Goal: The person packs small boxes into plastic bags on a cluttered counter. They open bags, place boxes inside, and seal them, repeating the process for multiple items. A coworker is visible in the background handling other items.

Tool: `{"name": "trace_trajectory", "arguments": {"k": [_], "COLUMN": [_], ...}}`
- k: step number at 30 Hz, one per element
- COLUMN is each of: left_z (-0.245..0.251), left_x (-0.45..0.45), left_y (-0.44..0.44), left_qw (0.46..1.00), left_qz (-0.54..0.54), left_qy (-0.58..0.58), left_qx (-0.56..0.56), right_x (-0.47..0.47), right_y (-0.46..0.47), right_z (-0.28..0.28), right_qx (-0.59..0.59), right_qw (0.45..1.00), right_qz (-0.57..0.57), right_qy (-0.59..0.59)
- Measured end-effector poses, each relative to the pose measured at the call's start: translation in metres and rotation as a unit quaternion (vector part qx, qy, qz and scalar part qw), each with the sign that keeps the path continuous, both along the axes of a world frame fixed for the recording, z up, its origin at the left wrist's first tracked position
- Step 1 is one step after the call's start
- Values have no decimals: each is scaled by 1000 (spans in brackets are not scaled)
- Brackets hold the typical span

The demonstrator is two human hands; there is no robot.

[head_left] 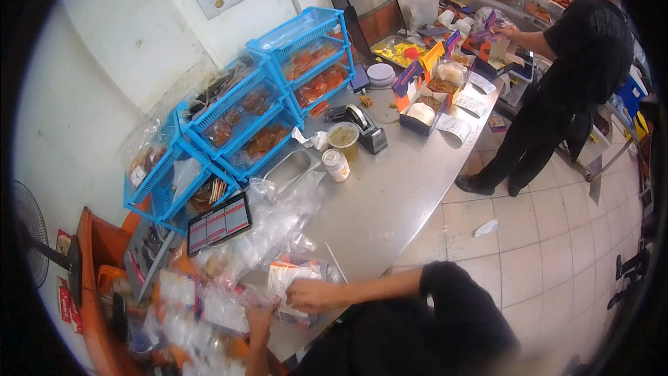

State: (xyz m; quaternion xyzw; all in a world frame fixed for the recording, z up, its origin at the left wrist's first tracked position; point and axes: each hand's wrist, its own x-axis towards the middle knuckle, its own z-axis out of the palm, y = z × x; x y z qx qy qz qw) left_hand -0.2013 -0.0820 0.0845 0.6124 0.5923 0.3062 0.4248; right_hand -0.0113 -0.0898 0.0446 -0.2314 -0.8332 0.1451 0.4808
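Note:
My left hand pinches the edge of a clear plastic bag at the near end of the steel table. Just to its right, my right hand is over a printed carton inside clear plastic, with a white slip on top. The right fingers are blurred, and whether they grip anything is hard to tell. More clear plastic bags lie crumpled beyond both hands. At the lower left, another pile of plastic bags is smeared by motion.
A tablet leans by blue stacked baskets. A tape dispenser, lidded tub, can and steel pan stand mid-table. Filled food boxes line the far edge. A co-worker stands beyond. An orange bin is left.

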Motion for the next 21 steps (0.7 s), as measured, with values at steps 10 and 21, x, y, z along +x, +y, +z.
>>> {"name": "trace_trajectory", "arguments": {"k": [10,21], "left_z": [-34,-3], "left_x": [-28,10], "left_y": [11,-17], "left_qw": [921,905], "left_qz": [23,114], "left_qy": [-314,-342], "left_qx": [-228,-226], "right_x": [-30,-14], "right_y": [0,8], "right_z": [2,11], "right_qx": [-353,-624], "right_qw": [907,734], "right_qz": [59,57], "right_qy": [221,261]}}
